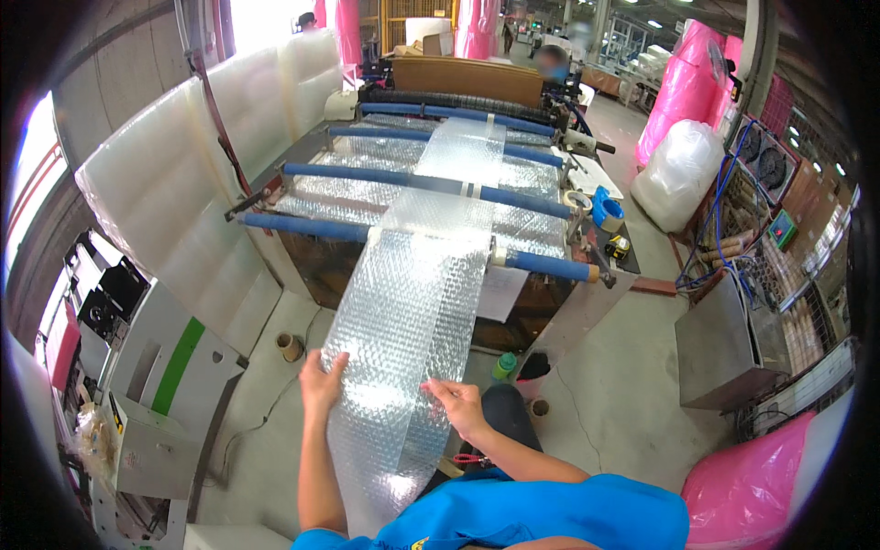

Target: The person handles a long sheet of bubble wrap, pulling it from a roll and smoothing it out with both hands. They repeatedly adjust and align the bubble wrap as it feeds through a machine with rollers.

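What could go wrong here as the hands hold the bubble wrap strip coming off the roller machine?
The left hand and right hand grip opposite edges of the bubble wrap strip; uneven pull could skew or crease it over the blue rollers. The cardboard core and green bottle on the floor could trip feet.

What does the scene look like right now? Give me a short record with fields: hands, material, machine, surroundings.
left hand: grips the left edge of the bubble wrap strip
right hand: grips the strip's right edge
material: clear strip running from the machine down toward the person
machine: blue rollers carrying the strip
surroundings: pink bags, white bag, green-capped bottle and cardboard core on the floor
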The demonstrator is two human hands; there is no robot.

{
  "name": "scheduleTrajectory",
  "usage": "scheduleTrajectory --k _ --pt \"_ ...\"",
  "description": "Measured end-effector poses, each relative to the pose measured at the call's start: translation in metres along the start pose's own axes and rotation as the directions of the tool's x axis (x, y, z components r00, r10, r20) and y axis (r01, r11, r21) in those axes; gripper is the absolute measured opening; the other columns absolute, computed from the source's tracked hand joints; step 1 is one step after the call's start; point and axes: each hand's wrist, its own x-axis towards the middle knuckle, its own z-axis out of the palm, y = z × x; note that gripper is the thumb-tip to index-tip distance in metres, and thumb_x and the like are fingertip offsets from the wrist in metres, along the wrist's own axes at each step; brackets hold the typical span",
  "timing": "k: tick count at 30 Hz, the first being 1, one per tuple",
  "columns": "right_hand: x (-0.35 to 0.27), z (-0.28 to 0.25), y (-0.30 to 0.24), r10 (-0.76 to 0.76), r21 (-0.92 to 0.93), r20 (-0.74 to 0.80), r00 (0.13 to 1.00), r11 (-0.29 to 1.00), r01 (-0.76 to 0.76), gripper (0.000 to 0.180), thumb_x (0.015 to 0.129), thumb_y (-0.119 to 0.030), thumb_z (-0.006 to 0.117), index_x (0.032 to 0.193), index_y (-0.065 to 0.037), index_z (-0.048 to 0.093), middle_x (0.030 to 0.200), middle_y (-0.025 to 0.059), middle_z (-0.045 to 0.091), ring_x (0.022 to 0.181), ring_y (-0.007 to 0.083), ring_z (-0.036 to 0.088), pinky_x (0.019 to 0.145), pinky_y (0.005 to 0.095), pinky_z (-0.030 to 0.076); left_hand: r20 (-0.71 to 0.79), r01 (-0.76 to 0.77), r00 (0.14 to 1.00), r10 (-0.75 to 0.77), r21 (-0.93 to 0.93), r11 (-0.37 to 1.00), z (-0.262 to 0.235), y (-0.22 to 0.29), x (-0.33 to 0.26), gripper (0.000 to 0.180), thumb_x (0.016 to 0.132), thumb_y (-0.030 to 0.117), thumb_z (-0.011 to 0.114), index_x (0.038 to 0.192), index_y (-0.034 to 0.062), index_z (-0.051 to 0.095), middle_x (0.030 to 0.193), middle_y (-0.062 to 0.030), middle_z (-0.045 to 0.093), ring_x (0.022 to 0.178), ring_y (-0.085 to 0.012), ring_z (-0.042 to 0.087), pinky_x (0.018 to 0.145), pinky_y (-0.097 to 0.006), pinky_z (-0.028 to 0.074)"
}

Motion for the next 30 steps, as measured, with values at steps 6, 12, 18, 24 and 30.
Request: scheduleTrajectory --k 6,12,18,24,30 --pt "0.001 0.013 0.017 0.072 0.045 -0.158 0.985 0.997 -0.066 0.026 0.078 -0.02 0.061 0.096 -0.001 0.06 0.09 0.0052 0.06 0.067 0.007 0.052 0.052 0.0229 0.047 0.074 0.143 0.985 -0.156 0.166 0.976 0.006 -0.022 0.001 0.036 0.079 0.036 0.054 0.081 0.0001 0.052 0.065 -0.0126 0.057 0.059 -0.0215 0.055 0.056 -0.034 0.042" --pt "0.003 0.013 0.027 0.12 -0.008 -0.221 0.968 0.992 -0.125 0.033 0.073 -0.019 0.066 0.101 -0.003 0.058 0.087 0.0029 0.058 0.072 0.007 0.053 0.052 0.0207 0.045 -0.023 0.178 0.984 -0.177 0.225 0.958 0.024 -0.04 -0.011 0.04 0.082 0.042 0.047 0.076 0.0019 0.045 0.064 -0.0173 0.052 0.063 -0.0341 0.05 0.057 -0.041 0.038" --pt "-0.001 0.018 0.019 0.196 -0.004 -0.162 0.967 0.98 -0.2 0.023 0.073 -0.018 0.067 0.086 0.0 0.062 0.077 0.0012 0.058 0.061 0.0047 0.049 0.048 0.0201 0.04 -0.024 0.139 0.99 -0.136 0.197 0.971 0.026 -0.047 -0.011 0.04 0.083 0.041 0.045 0.074 0.0014 0.043 0.063 -0.0186 0.049 0.06 -0.0346 0.047 0.056 -0.041 0.036" --pt "-0.002 0.025 0.016 0.102 -0.025 -0.166 0.981 0.994 -0.108 0.018 0.073 -0.017 0.067 0.081 -0.001 0.064 0.064 -0.0015 0.055 0.052 0.004 0.045 0.046 0.0198 0.038 -0.005 0.169 0.985 -0.171 0.192 0.967 0.018 -0.047 -0.005 0.043 0.085 0.041 0.042 0.068 0.0012 0.042 0.065 -0.0182 0.049 0.06 -0.0327 0.047 0.056 -0.04 0.036" --pt "0.012 0.013 0.043 0.101 -0.094 -0.181 0.978 0.988 -0.119 0.018 0.071 -0.016 0.068 0.081 -0.001 0.064 0.06 -0.0023 0.053 0.049 0.0035 0.043 0.045 0.0196 0.037 -0.039 0.201 0.98 -0.197 0.223 0.954 0.043 -0.068 -0.008 0.041 0.085 0.043 0.038 0.073 0.0043 0.046 0.067 -0.0171 0.054 0.066 -0.0351 0.051 0.057 -0.042 0.038"
